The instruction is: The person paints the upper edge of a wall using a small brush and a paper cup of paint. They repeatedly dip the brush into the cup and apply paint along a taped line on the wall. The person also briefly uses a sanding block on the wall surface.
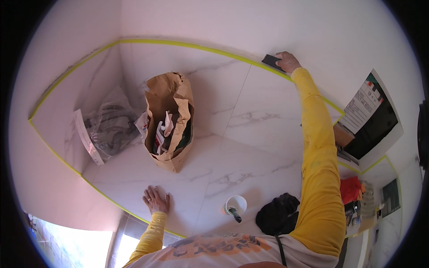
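At the left of the frame a clear plastic bag (109,127) with dark contents leans in the corner where the marble wall tiles (250,111) meet the marble counter (214,174). Just right of it, toward the centre, a crumpled brown paper bag (171,120) stands open, stuffed with scraps. In the lower middle the left hand (156,199) lies flat on the counter, fingers spread, holding nothing. Right of it stands a white cup (236,205) with a dark tool inside, then a black cloth (278,213) beside it. A line of yellow tape (196,46) runs along the top edge of the tiles. At the upper right the right hand (287,61), arm stretched up in a yellow sleeve, presses 1 small dark block (272,60) against the wall at the tape line, fingers closed over its edge. At the far right, a red cloth (350,187) lies among clutter
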`<state>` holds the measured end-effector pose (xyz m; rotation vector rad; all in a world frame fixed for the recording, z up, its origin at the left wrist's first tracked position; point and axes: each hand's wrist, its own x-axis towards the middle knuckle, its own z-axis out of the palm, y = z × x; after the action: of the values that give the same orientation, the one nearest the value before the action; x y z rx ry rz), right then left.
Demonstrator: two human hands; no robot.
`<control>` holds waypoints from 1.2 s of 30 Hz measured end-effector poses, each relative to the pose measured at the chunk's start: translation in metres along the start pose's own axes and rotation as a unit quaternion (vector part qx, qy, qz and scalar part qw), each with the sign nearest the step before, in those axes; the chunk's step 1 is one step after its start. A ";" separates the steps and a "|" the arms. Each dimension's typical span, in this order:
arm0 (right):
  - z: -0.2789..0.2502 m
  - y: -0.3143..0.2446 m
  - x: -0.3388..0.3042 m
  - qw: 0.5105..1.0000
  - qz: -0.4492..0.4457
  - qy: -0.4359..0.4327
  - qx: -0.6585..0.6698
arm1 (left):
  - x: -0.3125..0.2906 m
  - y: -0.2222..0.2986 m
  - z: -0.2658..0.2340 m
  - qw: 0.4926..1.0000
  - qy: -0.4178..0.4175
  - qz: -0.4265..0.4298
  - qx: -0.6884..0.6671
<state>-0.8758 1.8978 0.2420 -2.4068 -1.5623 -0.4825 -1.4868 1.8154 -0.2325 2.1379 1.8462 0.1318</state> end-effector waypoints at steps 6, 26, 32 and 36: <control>-0.010 -0.033 0.009 0.998 -0.022 0.000 0.062 | 0.001 0.002 -0.001 1.000 0.001 0.003 -0.008; 0.030 -0.100 0.059 0.970 -0.134 -0.019 0.203 | -0.001 -0.001 -0.006 1.000 -0.020 0.000 0.000; 0.033 -0.137 0.081 0.980 -0.107 0.095 0.141 | 0.000 -0.004 -0.011 0.999 -0.038 0.007 -0.005; 0.038 -0.165 0.085 0.944 -0.124 -0.011 0.306 | 0.003 -0.010 -0.010 0.998 -0.045 0.023 -0.025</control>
<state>-0.9893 2.0495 0.2427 -1.7637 -1.7137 0.0077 -1.4982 1.8214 -0.2259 2.1177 1.7264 0.0905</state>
